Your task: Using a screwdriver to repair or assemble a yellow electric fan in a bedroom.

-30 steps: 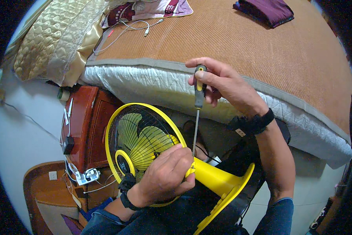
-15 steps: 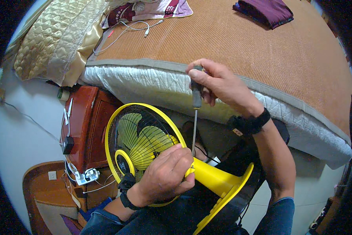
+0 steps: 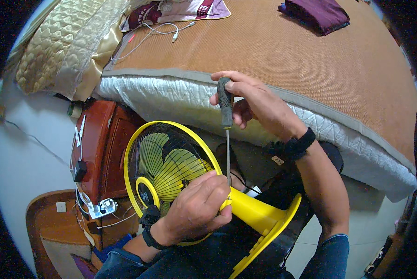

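A yellow electric fan point(image 3: 259, 211) lies tilted across my lap, its round wire cage to the left and its flat base to the right. My left hand point(image 3: 200, 201) is closed around the fan's neck, between cage and stand. Above it, my right hand point(image 3: 252, 100) holds a screwdriver point(image 3: 225, 104) by its dark grey handle, thumb on one side and some fingers loosely spread. The long metal shaft points down at the neck, beside my left fingers. Its tip is hidden there, so I cannot see what it touches.
A bed with a woven brown mat point(image 3: 264, 46) spans the far side, bearing a white cable point(image 3: 159, 30) and a folded purple cloth point(image 3: 317, 16). To the left stand a red-brown cabinet point(image 3: 97, 149) and a white power strip point(image 3: 102, 208).
My right hand and the screwdriver's handle have shifted slightly left, and the fingers have loosened and spread around the handle. My left hand and the fan stay in place.
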Demonstrator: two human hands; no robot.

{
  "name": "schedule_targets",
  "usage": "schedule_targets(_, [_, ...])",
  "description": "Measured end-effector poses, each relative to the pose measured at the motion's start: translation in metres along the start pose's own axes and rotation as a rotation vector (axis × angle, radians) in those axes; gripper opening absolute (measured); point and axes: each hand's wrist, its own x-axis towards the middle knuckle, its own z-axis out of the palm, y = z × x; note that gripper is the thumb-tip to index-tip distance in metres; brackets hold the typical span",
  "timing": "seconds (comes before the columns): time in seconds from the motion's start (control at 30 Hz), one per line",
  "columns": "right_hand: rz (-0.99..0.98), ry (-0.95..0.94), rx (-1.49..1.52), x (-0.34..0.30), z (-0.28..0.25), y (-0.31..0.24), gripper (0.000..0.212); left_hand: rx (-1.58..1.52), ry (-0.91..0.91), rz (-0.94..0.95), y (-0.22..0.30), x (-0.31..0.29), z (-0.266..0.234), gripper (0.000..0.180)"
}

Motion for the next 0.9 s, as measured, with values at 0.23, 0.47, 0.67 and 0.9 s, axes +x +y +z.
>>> schedule_targets(0.23, [-0.038, 0.027, -0.120, 0.009, 0.002, 0.011, 0.031, -0.006, 0.007, 0.000, -0.001, -0.001, 0.002, 0.044])
schedule_targets(0.47, [-0.080, 0.183, -0.336, 0.004, 0.009, 0.013, 0.035, 0.013, 0.016, -0.006, 0.000, 0.000, 0.001, 0.043])
schedule_targets(0.67, [0.009, 0.118, -0.085, -0.005, 0.006, -0.004, 0.036, 0.001, 0.021, -0.014, 0.000, -0.001, 0.001, 0.041])
schedule_targets(0.9, [0.049, 0.129, -0.168, -0.002, -0.002, 0.002, 0.034, -0.009, 0.017, 0.013, 0.001, 0.001, 0.001, 0.038])
